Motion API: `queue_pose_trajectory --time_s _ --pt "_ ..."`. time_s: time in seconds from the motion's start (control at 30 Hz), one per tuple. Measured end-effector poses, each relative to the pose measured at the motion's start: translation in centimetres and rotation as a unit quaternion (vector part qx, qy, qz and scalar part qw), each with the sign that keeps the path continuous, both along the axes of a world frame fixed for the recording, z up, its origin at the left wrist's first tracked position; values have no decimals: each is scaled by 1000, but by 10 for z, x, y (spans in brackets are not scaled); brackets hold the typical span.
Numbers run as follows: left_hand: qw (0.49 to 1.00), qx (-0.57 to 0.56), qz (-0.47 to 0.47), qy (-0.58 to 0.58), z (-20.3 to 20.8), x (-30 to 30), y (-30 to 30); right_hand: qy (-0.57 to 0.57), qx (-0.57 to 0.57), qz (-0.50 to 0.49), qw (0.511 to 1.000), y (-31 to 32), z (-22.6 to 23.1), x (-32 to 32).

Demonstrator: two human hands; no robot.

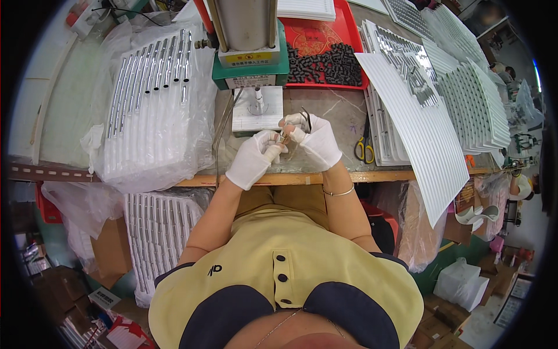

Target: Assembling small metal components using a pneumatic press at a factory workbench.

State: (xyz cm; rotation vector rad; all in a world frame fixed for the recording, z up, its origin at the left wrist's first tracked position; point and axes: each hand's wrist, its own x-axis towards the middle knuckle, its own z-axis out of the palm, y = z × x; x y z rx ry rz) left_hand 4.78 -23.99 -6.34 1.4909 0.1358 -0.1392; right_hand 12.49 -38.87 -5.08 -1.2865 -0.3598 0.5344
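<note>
In white gloves with bare fingertips, my left hand [256, 156] and my right hand [314, 139] meet just in front of the press base. Their fingers are pinched together around a small shiny piece [283, 138], mostly hidden by the fingertips. A thin dark curved tool [307, 119], perhaps tweezers, sticks up from my right hand. Behind the hands, a short metal post [258, 100] stands upright on the pale metal base plate [256, 120]. Above it hangs the green head of the press [250, 74].
Left lies a plastic-wrapped tray of chrome tubes [152, 70]. A red tray [360, 35] at the back holds black plastic pieces [325, 64]. Yellow-handled scissors [364, 150] lie right, beside a white corrugated sheet [418, 134] overhanging the wooden table edge [279, 179]. Cables [224, 128] run left of the base.
</note>
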Motion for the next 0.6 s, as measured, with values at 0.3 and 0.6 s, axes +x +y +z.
queue_pose_trajectory --time_s 0.3,0.6 --pt "990 -134 54 -8 -3 5 0 115 -25 -36 992 -15 9 6" --pt "932 -329 -77 130 -34 -4 2 373 345 -202 837 12 -15 8"
